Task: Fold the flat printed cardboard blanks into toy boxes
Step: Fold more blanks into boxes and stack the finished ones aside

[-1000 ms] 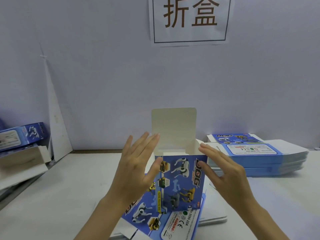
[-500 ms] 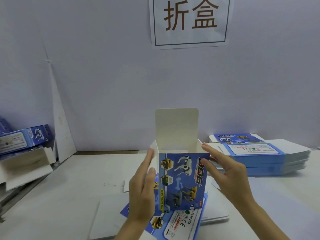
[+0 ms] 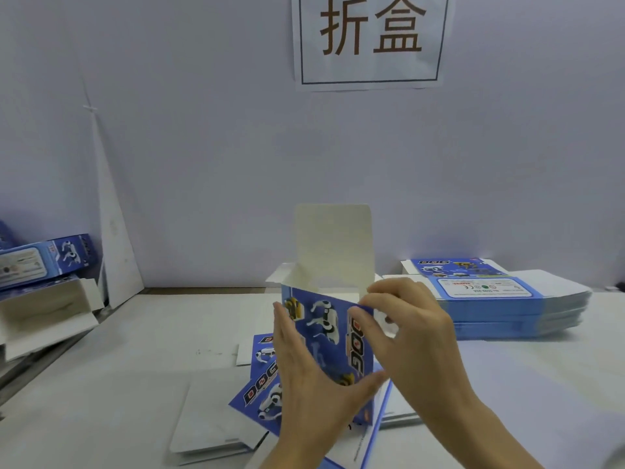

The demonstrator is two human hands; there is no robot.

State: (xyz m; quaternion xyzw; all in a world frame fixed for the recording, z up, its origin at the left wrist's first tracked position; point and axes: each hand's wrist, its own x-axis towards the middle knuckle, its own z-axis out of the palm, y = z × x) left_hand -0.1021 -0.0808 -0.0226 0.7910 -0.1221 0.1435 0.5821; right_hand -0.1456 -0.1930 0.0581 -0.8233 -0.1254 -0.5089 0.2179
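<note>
One toy box (image 3: 321, 333) stood upright at the middle of the tabletop (image 3: 135, 350), on top of a few loose flat blanks (image 3: 257, 390). It was already opened into a square tube, and its bottom was hidden. Its top was not yet closed: the lid flap (image 3: 333, 245) rose straight up, white side forward, and the left dust flap (image 3: 279, 275) splayed outward.

The left hand (image 3: 304, 384) gripped the box round its left front corner, with the fingers flat on the side wall and the thumb across the lower front. The right hand (image 3: 416, 336) pinched the top right corner, and the flap there was covered by its fingers. By my reading, tucking in the side flaps and closing the lid remained for this box.

Much work was left. A thick stack of blanks (image 3: 490, 299) lay to the right, while only a few folded boxes (image 3: 44, 262) lay at the far left — one of them open-ended (image 3: 44, 316).

The tabletop was white and matte, set against a pale wall (image 3: 203, 164). A paper sign (image 3: 370, 38) with two large brown characters hung above, and a narrow white card (image 3: 115, 248) leaned in the left corner.
</note>
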